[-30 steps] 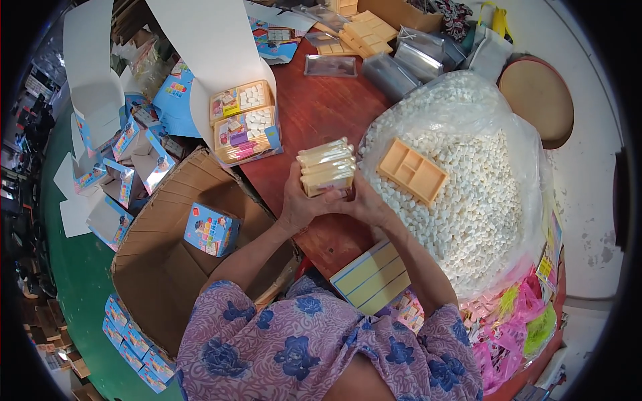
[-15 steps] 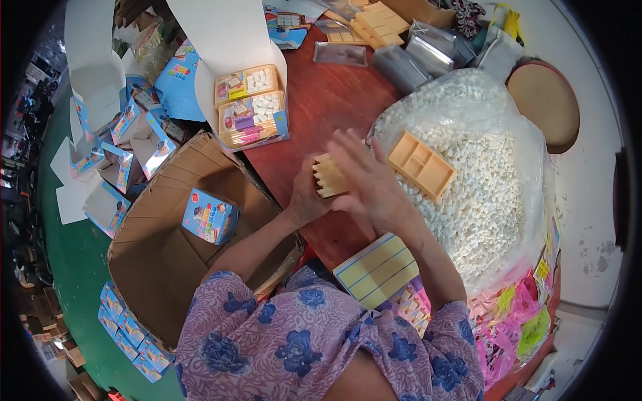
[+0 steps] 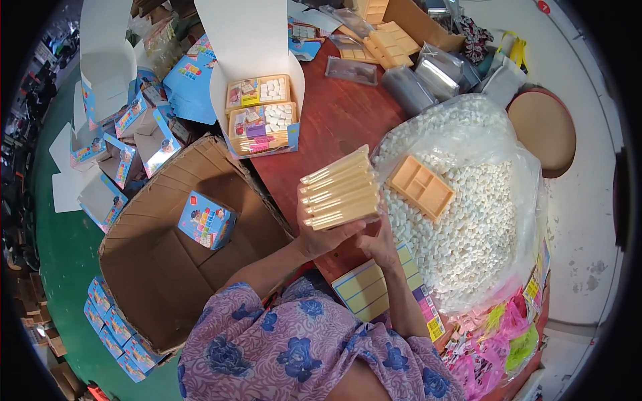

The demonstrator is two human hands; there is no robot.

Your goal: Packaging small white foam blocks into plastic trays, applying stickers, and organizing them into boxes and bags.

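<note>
Both grips are closing on one thing: my left hand point(image 3: 319, 239) is cupping the near end of a stack of tan plastic trays point(image 3: 340, 189) from below, fingers curled up around its lower edge, and my right hand point(image 3: 380, 242) is pressing against the stack's underside on the other side, thumb toward the trays. Whether the right fingers are wrapping fully round I cannot tell, since the stack is hiding them. I am holding the stack raised and tilted above the red-brown table point(image 3: 338, 120), just beside the big clear bag of small white pieces point(image 3: 468, 220).

As for progress, I am judging it as early to middling. One single tan tray point(image 3: 420, 188) is lying empty on top of the white pieces, and none of the trays in my hands is showing any filling. Further off, an open white carton point(image 3: 257, 60) is holding two filled trays point(image 3: 261, 117) with white pieces and coloured slips, so some sets are looking finished. In the large cardboard box point(image 3: 167, 260) at my left, only one small blue printed box point(image 3: 206, 219) is sitting, while many more blue boxes point(image 3: 114, 327) are lying flat or unfolded around it on the green floor point(image 3: 63, 267). A yellow-and-blue lined card point(image 3: 371, 287) is resting on the table edge under my wrists. Most of the filling and boxing is looking still ahead.
</note>
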